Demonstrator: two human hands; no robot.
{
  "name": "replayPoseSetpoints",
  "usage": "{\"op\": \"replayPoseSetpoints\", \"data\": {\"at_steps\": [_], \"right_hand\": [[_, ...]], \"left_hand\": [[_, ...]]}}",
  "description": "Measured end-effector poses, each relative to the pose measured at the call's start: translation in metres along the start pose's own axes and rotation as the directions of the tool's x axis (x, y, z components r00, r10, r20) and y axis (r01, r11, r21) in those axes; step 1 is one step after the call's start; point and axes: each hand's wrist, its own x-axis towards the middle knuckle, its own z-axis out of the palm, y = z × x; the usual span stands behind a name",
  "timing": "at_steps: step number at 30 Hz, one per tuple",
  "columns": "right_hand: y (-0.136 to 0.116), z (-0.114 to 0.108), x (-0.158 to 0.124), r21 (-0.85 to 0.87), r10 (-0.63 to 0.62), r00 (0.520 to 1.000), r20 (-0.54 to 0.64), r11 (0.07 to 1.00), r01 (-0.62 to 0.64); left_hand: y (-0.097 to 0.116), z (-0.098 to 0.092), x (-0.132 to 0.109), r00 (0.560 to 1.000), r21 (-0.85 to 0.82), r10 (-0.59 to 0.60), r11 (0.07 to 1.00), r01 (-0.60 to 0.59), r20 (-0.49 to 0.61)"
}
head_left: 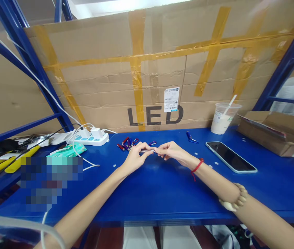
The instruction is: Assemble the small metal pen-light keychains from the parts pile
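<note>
My left hand is closed in a pinch above the blue tabletop, holding a small, slim silvery thing whose exact kind is too small to make out. Thumb and fingertips of my right hand pinch the right end of the same thing. Just behind my left hand lies a loose group of small red and blue metal sticks with clips, partly hidden by my fingers. A blue clip shows behind the gap between my hands. Farther right, near the back, rests a single blue stick with a clip.
A phone lies at right, with a straw cup and an open cardboard box behind. At left are a power strip with cables, a green packet and yellow-handled tools. A large cardboard sheet backs the table.
</note>
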Motion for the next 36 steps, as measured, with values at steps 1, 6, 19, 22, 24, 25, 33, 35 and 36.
{"op": "replayPoseSetpoints", "data": {"at_steps": [1, 6, 19, 22, 24, 25, 33, 35, 36], "right_hand": [[0.0, -0.001, 0.0, 0.002, 0.008, 1.0, 0.004, 1.0, -0.008], [0.0, -0.001, 0.001, -0.013, 0.007, 1.0, -0.01, 1.0, -0.008], [0.004, -0.01, 0.012, -0.298, -0.57, 0.811, -0.134, 0.803, 0.516], [0.004, -0.012, 0.011, -0.384, -0.654, 0.752, -0.08, 0.716, 0.583], [0.004, -0.014, 0.01, -0.395, -0.667, 0.744, -0.039, 0.695, 0.601], [0.003, -0.016, 0.009, -0.388, -0.672, 0.741, -0.017, 0.687, 0.614], [-0.005, -0.025, 0.005, -0.381, -0.668, 0.733, 0.127, 0.65, 0.658], [-0.002, -0.024, 0.006, -0.423, -0.644, 0.756, 0.115, 0.658, 0.624], [0.0, -0.023, 0.006, -0.44, -0.632, 0.768, 0.105, 0.663, 0.606]], "left_hand": [[0.0, 0.0, 0.001, 1.0, -0.014, -0.006, 1.0, 0.006, 0.007], [0.004, 0.0, 0.004, 0.998, -0.051, -0.059, 0.997, 0.061, 0.039], [0.0, 0.0, 0.01, 0.976, -0.233, -0.214, 0.948, 0.218, 0.04], [0.002, 0.001, 0.009, 0.967, -0.298, -0.239, 0.92, 0.255, 0.088], [0.004, 0.002, 0.008, 0.959, -0.334, -0.252, 0.899, 0.282, 0.133], [0.006, 0.003, 0.008, 0.953, -0.355, -0.258, 0.886, 0.298, 0.157], [0.01, 0.005, 0.004, 0.927, -0.429, -0.248, 0.832, 0.352, 0.28], [0.009, 0.004, 0.003, 0.922, -0.408, -0.25, 0.84, 0.358, 0.294], [0.009, 0.004, 0.002, 0.922, -0.401, -0.251, 0.843, 0.358, 0.297]]}}
